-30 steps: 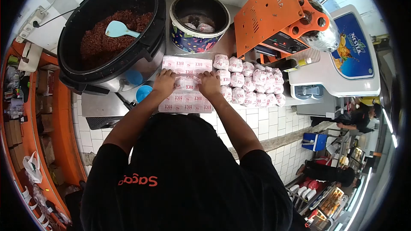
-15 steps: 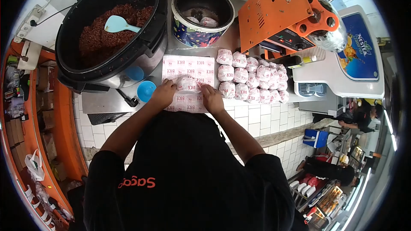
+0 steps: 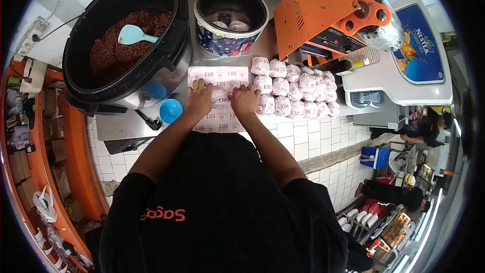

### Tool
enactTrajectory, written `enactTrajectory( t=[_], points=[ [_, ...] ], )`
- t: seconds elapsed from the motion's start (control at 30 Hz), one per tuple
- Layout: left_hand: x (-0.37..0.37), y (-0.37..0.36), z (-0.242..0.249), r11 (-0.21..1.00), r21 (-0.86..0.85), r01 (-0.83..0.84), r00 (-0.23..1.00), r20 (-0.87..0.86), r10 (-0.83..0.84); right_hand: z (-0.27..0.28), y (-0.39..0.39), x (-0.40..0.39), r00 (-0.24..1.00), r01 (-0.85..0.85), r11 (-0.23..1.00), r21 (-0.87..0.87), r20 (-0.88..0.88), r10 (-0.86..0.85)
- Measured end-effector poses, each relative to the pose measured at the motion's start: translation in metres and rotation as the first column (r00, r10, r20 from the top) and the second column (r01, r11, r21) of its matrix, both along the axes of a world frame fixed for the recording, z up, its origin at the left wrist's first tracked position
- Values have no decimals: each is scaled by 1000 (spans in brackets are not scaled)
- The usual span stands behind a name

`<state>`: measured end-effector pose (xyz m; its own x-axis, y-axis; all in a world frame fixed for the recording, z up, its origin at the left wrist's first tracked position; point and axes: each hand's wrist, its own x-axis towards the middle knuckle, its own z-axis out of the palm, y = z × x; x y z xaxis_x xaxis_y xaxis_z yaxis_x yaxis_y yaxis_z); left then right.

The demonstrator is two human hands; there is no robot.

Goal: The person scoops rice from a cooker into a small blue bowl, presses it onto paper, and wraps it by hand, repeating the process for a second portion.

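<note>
A sheet of printed wrapping paper [image 3: 217, 124] lies on the metal counter in front of me. On it, between my two hands, is a rounded bundle [image 3: 220, 98] covered with the same paper. My left hand [image 3: 200, 97] is at the bundle's left side, fingers bent down onto the paper. At its right side my right hand [image 3: 245, 100] has curled fingers pressed on the paper. What the fingertips pinch is too small to make out. Rows of wrapped bundles [image 3: 280, 86] stand just right of my right hand.
A large black cooker [image 3: 174, 63] of reddish-brown rice with a light blue paddle [image 3: 132, 35] stands at left. A blue cup [image 3: 171, 110], a floral pot [image 3: 225, 44] and an orange machine [image 3: 316, 10] are nearby. Two people are at far right.
Both hands have moved forward, up along the bundle's sides, and the fingers now reach farther over the paper. The whole view has shifted slightly.
</note>
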<state>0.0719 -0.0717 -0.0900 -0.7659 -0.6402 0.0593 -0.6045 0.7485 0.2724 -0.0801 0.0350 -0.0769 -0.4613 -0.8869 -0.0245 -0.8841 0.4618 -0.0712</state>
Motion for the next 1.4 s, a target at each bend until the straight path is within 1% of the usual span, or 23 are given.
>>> enactTrajectory(
  t=[0.1, 0.17, 0.2, 0.23, 0.27, 0.33, 0.37, 0.43, 0.47, 0.57, 0.6, 0.7, 0.73, 0.77, 0.83, 0.93, 1.03, 1.07, 1.17, 1.2, 1.27, 1.33, 1.4],
  points=[
    [1, -7, -33, 985, -11, 171, 976, -136, -171, -12, 11, 12, 997, -48, 997, -55, 61, 52],
    [8, -10, -24, 950, 166, 264, 957, -170, -236, -7, 18, 17, 987, -7, 984, -181, 158, 36],
    [10, -8, -16, 917, 249, 310, 944, -192, -267, -12, 23, 14, 942, 15, 968, -250, 328, 70],
    [11, -5, 0, 900, 306, 311, 939, -244, -241, -5, 25, 15, 866, 45, 949, -311, 486, 118],
    [16, -1, 16, 876, 366, 314, 933, -291, -213, 2, 34, 16, 669, 170, 944, -282, 736, 100],
    [22, 3, 26, 808, 489, 329, 905, -408, -121, -23, 45, 18, 394, 417, 854, -309, 909, 137],
    [24, 6, 27, 852, 399, 339, 860, -499, -108, -23, 46, 19, 285, 509, 809, -295, 944, 164],
    [19, 18, 48, 918, 216, 332, 739, -664, -111, 32, 44, 22, 272, 369, 877, -306, 938, 213],
    [14, 22, 66, 966, 73, 247, 702, -701, -127, 59, 45, 25, 264, 300, 903, -308, 936, 232],
    [13, 26, 103, 986, 77, 150, 765, -641, -66, 85, 42, 27, 228, 412, 862, -296, 949, 217],
    [12, 23, 93, 949, 197, 247, 726, -686, -46, 86, 39, 27, 203, 409, 862, -300, 951, 234],
    [6, 31, 82, 599, 678, 426, 706, -663, 248, 92, 33, 30, 656, 208, 746, -632, 656, 373],
    [4, 28, 86, 451, 732, 512, 690, -662, 291, 94, 30, 34, 652, 268, 704, -658, 662, 371],
    [2, 27, 91, 312, 790, 528, 717, -611, 335, 98, 31, 33, 758, 227, 674, -703, 562, 331],
    [6, 31, 114, 120, 801, 587, 731, -587, 347, 103, 36, 33, 533, 461, 748, -478, 823, 198],
    [-1, 37, 95, 187, 867, 461, 811, -498, 308, 84, 36, 24, 406, 585, 691, -426, 891, 205],
    [-9, 35, 97, -56, 929, 365, 737, -251, 628, 69, 31, 31, 274, 634, 623, -458, 887, 372],
    [-8, 33, 91, -67, 928, 366, 719, -236, 653, 71, 39, 32, 32, 628, 690, -359, 899, 438],
    [-1, 25, 103, 150, 957, 248, 797, -290, 530, 73, 47, 31, -70, 683, 676, -276, 897, 437],
    [3, 25, 98, 259, 942, 212, 778, -323, 539, 69, 47, 26, -84, 800, 572, -181, 910, 405],
    [15, 18, 107, 284, 936, 209, 796, -331, 507, 59, 46, -7, -62, 970, 241, -21, 940, 334],
    [33, 8, 103, 313, 919, 238, 806, -367, 465, 40, 52, -60, 38, 999, -9, -36, 983, 180],
    [54, -1, 91, 293, 936, 196, 825, -319, 466, 20, 52, -112, 93, 983, -164, -87, 995, 32]
  ],
)
